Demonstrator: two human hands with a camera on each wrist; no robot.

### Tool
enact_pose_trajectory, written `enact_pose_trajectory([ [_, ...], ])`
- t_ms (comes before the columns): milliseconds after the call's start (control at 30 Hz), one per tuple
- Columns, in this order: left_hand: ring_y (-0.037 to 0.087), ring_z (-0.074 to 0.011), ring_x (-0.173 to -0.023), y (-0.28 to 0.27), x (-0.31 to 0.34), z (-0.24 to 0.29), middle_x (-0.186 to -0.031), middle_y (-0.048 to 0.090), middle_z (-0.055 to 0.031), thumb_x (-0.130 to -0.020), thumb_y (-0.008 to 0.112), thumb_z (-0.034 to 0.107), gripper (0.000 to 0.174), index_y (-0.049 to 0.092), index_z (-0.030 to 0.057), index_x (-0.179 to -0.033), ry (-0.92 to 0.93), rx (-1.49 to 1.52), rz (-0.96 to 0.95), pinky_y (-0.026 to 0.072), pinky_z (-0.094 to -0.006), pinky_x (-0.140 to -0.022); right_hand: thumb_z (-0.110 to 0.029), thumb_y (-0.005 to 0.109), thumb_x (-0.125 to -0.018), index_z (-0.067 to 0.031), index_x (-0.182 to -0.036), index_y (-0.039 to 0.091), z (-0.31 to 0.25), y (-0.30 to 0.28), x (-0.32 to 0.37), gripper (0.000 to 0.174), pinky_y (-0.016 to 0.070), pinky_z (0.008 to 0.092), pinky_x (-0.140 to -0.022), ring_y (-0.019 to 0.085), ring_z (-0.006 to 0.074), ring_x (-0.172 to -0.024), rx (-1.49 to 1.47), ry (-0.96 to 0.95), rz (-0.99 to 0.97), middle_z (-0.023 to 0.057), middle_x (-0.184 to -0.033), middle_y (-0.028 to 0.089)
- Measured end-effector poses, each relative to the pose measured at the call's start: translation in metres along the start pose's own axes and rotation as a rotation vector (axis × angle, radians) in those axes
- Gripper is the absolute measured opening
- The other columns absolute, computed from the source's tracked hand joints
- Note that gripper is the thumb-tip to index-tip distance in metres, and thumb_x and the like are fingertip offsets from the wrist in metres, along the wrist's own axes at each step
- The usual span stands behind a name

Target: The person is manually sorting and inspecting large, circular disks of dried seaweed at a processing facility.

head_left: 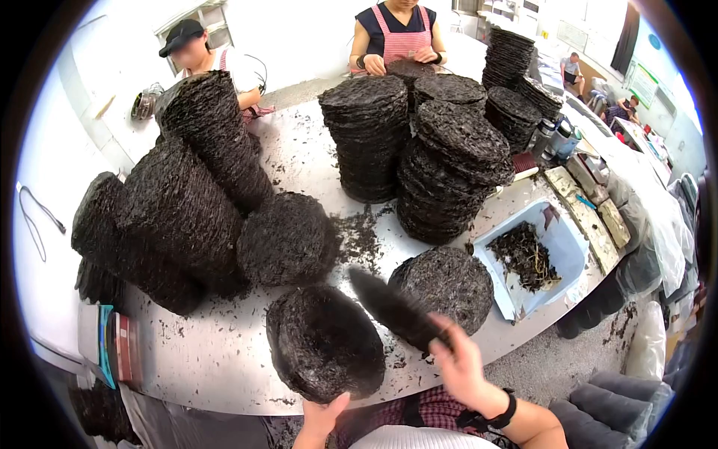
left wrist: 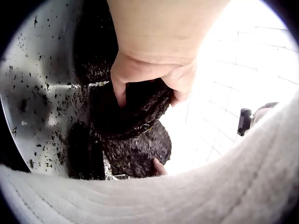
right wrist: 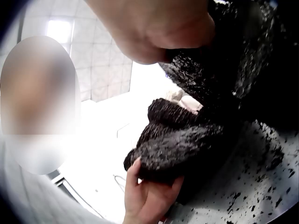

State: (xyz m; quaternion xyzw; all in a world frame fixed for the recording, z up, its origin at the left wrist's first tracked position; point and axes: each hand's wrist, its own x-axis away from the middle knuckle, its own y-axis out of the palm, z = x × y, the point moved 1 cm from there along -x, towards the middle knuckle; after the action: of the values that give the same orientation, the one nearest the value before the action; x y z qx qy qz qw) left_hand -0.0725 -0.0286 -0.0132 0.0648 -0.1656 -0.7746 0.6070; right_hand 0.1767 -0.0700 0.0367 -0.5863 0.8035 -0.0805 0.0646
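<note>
The left grip holds a dark disc at the counter edge's six o'clock, the right grip an edge-on disc at two o'clock from it; a careless swing could clip the low pile beyond, crumbling rims

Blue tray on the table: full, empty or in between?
In between: dark scraps lie in the blue tray, with bare blue showing beside them.
</note>
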Motion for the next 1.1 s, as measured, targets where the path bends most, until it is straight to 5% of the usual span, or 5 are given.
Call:
enact_pose_trajectory([
  [200,0.052,-0.0197,-0.11,0.004,0.005,-0.006,-0.121,0.053,-0.0087,-0.075,0.071,0.002,0.06,0.044,-0.0016,-0.127,-0.031,0.025,0.047,0.0389,-0.0357,-0.098,0.0,0.059,-0.083,0.0032,-0.127,0.045,0.067,-0.053,-0.012,0.046,0.031,0.034,-0.106,0.041,0.0255,-0.126,0.07,-0.135,0.685,0.0166,-0.136,0.041],
  [467,0.05,-0.0268,-0.118,0.016,0.001,0.005,-0.128,0.051,-0.0099,-0.077,0.061,0.004,0.059,0.041,0.0024,-0.132,-0.003,0.142,0.109,0.038,-0.0431,-0.102,-0.02,0.073,-0.078,-0.0039,-0.124,0.052,-0.014,0.006,-0.003,0.053,0.0355,0.0443,-0.105,0.043,0.0337,-0.126,0.251,-0.448,-0.264,0.0164,-0.132,0.048],
  [633,0.054,-0.0223,-0.112,0.019,0.004,-0.003,-0.123,0.055,-0.01,-0.074,0.072,-0.005,0.058,0.047,-0.0017,-0.126,-0.035,-0.001,0.042,0.0444,-0.0362,-0.097,-0.026,0.07,-0.081,0.001,-0.13,0.045,-0.013,0.044,-0.01,0.06,0.0341,0.0416,-0.108,0.037,0.0321,-0.132,0.275,-0.49,-0.464,0.0201,-0.142,0.038],
  [800,0.06,-0.0197,-0.101,0.023,-0.006,0.01,-0.111,0.062,-0.01,-0.074,0.073,-0.002,0.044,0.056,-0.0038,-0.114,-0.018,-0.148,0.019,0.0477,-0.0333,-0.09,-0.005,0.061,-0.079,-0.0023,-0.12,0.056,-0.013,0.042,-0.004,0.042,0.0536,0.0339,-0.085,0.063,0.0282,-0.105,0.313,-0.622,-0.258,0.0141,-0.12,0.061],
  [1100,0.054,-0.0202,-0.108,0.003,0.0,-0.003,-0.12,0.055,-0.0096,-0.079,0.062,-0.003,0.043,0.05,-0.003,-0.121,0.048,-0.04,0.265,0.0401,-0.0347,-0.097,-0.008,0.056,-0.091,0.0034,-0.125,0.052,0.051,-0.055,0.015,0.036,0.0489,0.0236,-0.073,0.061,0.0112,-0.084,-0.457,0.247,0.538,0.0031,-0.102,0.064],
])
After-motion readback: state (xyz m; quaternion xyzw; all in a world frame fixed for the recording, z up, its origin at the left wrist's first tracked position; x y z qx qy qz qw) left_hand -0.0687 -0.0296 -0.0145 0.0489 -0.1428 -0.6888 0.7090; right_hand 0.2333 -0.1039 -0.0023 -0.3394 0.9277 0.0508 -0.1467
